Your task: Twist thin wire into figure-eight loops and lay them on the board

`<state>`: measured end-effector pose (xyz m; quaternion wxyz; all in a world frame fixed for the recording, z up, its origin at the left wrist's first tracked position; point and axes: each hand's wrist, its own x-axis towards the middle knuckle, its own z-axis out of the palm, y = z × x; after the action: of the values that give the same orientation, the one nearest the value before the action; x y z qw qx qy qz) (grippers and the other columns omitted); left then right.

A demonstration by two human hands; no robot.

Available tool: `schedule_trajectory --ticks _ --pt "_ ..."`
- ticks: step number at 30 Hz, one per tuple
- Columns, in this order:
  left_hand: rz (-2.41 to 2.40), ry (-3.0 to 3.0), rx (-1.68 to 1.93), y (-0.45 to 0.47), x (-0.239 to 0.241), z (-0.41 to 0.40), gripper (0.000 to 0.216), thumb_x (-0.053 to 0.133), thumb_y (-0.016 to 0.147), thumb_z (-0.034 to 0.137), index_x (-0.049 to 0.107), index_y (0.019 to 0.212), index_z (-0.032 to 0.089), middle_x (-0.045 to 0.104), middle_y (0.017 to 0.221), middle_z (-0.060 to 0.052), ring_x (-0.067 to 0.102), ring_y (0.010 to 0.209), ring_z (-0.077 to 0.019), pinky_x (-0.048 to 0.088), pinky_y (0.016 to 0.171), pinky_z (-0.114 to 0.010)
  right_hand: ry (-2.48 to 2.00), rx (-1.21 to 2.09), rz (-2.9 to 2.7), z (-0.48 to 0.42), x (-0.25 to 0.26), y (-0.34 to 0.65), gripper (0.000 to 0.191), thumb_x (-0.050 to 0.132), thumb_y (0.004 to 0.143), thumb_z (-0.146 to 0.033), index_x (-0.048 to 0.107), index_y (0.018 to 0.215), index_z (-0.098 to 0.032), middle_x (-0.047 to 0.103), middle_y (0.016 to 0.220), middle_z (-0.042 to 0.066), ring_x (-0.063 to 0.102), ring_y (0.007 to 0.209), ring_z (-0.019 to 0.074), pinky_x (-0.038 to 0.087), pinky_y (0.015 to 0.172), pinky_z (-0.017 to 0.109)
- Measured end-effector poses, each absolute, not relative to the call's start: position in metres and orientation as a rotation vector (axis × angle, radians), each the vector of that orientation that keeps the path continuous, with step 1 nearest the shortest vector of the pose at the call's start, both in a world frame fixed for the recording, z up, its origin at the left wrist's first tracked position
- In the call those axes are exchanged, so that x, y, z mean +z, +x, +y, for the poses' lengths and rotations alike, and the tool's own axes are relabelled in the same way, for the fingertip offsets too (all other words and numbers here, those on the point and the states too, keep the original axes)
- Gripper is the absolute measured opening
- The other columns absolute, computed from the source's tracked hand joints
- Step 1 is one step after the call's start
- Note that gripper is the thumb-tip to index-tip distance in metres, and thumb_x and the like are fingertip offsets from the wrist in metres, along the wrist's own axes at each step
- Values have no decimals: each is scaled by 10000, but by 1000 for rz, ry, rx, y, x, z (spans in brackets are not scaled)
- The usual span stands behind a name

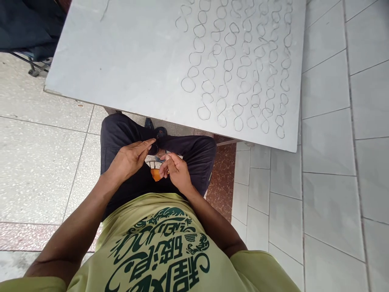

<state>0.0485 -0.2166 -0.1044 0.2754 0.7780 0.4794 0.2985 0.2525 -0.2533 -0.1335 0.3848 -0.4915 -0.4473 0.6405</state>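
Both of my hands are over my lap, below the near edge of the table. My left hand (129,160) has its fingers pressed together, thumb against them, at one end of a thin looped wire (162,154). Opposite it, my right hand (177,170) pinches the wire between thumb and forefinger, the other fingers curled. The wire is very fine, so its full shape is hard to make out. Several rows of thin dark wires bent into S and figure-eight curves (229,38) lie on the right part of the table.
The pale grey table (115,61) stands in front of my knees. A single short dark strand (105,10) lies at its far left. Something orange (156,174) shows between my legs. White tiles (328,142) run along the right; a dark cloth-covered item with a wheel (33,32) is at upper left.
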Motion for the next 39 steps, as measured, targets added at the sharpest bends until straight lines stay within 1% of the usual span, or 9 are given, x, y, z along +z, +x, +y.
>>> schedule_trajectory --ticks 4,8,13,19,29,31,34,36,39 --pt "1218 2156 717 46 -111 -214 432 440 1078 304 598 1460 179 702 1379 -118 710 1197 -243 566 1063 -404 -1207 1689 -1039 -250 -129 253 393 510 1006 -601 591 978 -217 682 621 -35 618 474 123 446 459 232" --pt "1208 2200 683 43 -121 -215 404 515 1056 356 650 1395 184 734 1298 -133 727 1138 -265 585 1028 -434 -1187 1756 -965 -247 -129 255 406 544 975 -619 585 954 -215 662 582 -44 602 452 124 430 440 229" --pt "1211 2209 764 41 -130 -218 346 578 1031 364 706 1299 187 771 1209 -127 754 1048 -263 611 963 -421 -1164 1822 -904 -244 -131 255 384 577 962 -589 605 947 -206 656 557 -48 588 431 120 405 415 219" --pt "1232 1977 796 39 -127 -219 318 716 940 391 767 1210 230 786 1165 -116 756 1043 -293 577 1010 -444 -1168 1883 -815 -241 -133 256 402 625 924 -596 620 942 -194 649 561 -48 571 414 112 383 397 213" --pt "1300 1917 840 45 -130 -224 329 683 956 426 777 1188 213 789 1144 -116 745 1011 -274 561 978 -404 -1237 1888 -951 -244 -137 257 430 587 933 -624 626 949 -196 632 532 -59 563 384 108 366 370 198" --pt "1357 1855 860 50 -128 -227 355 682 957 418 759 1233 208 790 1075 -101 737 921 -240 564 912 -364 -1228 1873 -944 -244 -137 256 421 584 938 -613 626 949 -194 635 535 -58 563 385 109 374 372 200" --pt "1432 1658 860 56 -123 -233 390 670 961 427 733 1277 207 751 865 -47 669 702 -174 539 711 -284 -1225 1841 -944 -244 -137 256 420 573 946 -612 620 958 -195 639 551 -56 569 399 109 391 387 207" --pt "1420 1480 869 57 -121 -236 378 655 968 442 745 1242 199 710 770 -26 615 603 -145 487 593 -248 -1247 1821 -965 -244 -136 256 429 560 951 -623 612 962 -198 637 560 -56 575 412 108 396 398 210" --pt "1330 1203 888 58 -118 -239 375 671 950 480 768 1161 185 687 712 -23 568 515 -118 428 497 -221 -1288 1771 -1017 -246 -135 256 437 536 961 -637 602 969 -205 630 568 -57 583 433 108 398 414 211"
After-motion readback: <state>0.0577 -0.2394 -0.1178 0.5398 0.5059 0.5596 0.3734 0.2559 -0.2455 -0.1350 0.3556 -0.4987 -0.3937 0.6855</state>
